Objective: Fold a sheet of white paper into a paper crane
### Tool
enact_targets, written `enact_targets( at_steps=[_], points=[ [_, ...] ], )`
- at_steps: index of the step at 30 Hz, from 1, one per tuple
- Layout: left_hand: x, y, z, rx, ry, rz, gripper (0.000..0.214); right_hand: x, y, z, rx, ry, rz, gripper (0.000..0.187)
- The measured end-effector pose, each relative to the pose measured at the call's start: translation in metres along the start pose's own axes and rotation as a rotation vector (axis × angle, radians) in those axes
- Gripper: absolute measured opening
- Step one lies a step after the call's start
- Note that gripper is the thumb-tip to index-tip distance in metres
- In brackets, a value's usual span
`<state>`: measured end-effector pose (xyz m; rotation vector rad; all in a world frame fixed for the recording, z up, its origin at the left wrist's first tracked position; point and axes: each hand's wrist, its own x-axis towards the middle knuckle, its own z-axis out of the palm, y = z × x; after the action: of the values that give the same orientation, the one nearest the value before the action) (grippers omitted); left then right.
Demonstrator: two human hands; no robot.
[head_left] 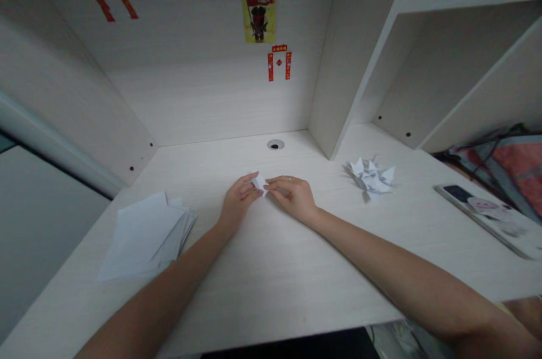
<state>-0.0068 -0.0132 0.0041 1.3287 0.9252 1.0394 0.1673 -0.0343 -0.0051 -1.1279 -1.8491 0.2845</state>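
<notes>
Between my two hands is a small folded piece of white paper, held just above or on the desk. My left hand pinches its left side with thumb and fingers. From the right, my right hand, with a ring on one finger, grips the other edge between thumb and fingertips. A loose stack of white paper sheets lies left of my left forearm. Off to the right sits a pile of folded white paper pieces with pointed tips.
A phone or tablet in a printed case lies at the right, near a red and grey cloth item. A round cable hole is at the back. An upright shelf panel stands behind the folded pile.
</notes>
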Motion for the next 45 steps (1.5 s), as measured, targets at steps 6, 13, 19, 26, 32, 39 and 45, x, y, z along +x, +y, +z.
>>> enact_targets(
  at_steps=[6,13,19,26,32,39,45],
  points=[
    [0.001,0.000,0.000,-0.009,0.011,-0.013,0.068,0.000,0.002,0.002,0.094,0.024,0.020,0.013],
    [0.001,0.001,0.000,-0.032,0.028,-0.010,0.068,0.001,0.004,0.004,0.179,0.035,0.061,0.011],
    [0.002,-0.001,-0.002,-0.033,0.023,0.006,0.067,0.001,0.002,0.004,0.178,-0.004,0.037,0.017],
    [0.003,-0.002,-0.001,-0.046,0.023,0.027,0.060,0.001,0.003,0.004,0.201,-0.002,0.058,0.017],
    [0.003,-0.003,0.000,-0.051,0.017,0.034,0.053,0.002,0.001,0.005,0.259,0.046,0.141,0.015],
    [-0.004,0.001,0.006,0.115,-0.019,0.074,0.051,0.000,0.001,0.004,0.097,0.058,0.063,0.022],
    [-0.011,-0.001,0.005,0.375,-0.006,0.159,0.075,-0.002,0.004,0.004,-0.072,0.029,-0.036,0.047]
  ],
)
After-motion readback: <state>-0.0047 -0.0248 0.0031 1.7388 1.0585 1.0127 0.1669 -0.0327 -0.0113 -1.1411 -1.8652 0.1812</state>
